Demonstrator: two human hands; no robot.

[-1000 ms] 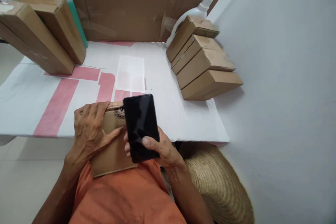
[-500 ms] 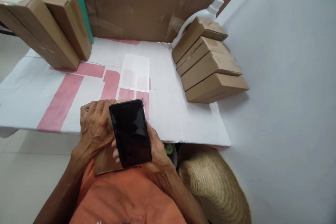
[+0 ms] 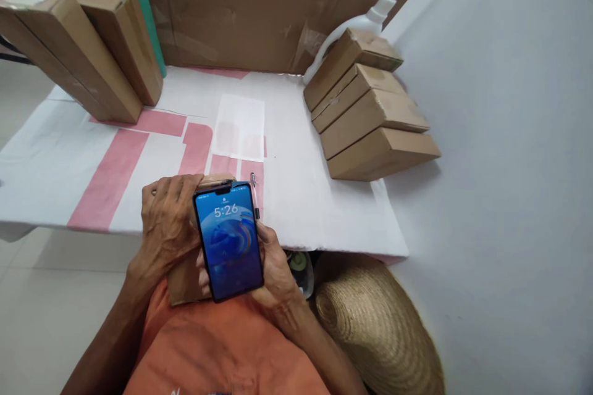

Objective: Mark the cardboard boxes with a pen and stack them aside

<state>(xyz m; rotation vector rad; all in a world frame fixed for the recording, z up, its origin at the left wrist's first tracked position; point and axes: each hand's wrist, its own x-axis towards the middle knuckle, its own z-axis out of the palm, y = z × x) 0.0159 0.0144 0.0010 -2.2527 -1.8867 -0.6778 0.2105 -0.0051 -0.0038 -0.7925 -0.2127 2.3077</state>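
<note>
My right hand (image 3: 273,262) grips a smartphone (image 3: 228,239) whose screen is lit, blue, showing 5:26. Under the phone lies a flat brown cardboard box (image 3: 185,278), resting against my orange shirt and the near edge of the table (image 3: 324,210). My left hand (image 3: 167,225) is closed over the box's far left part, fingers curled on its top edge. A thin pen (image 3: 254,196) lies on the table just right of the phone's top.
Several brown boxes (image 3: 370,117) lean stacked at the right, in front of a white bottle (image 3: 370,15). Two larger boxes (image 3: 78,43) and a green bottle (image 3: 143,12) stand at the back left. A cardboard wall (image 3: 259,6) closes the back. A straw hat (image 3: 380,327) lies below right.
The phone moved left over the box, and its dark screen has lit up. My left hand stays on the box.
</note>
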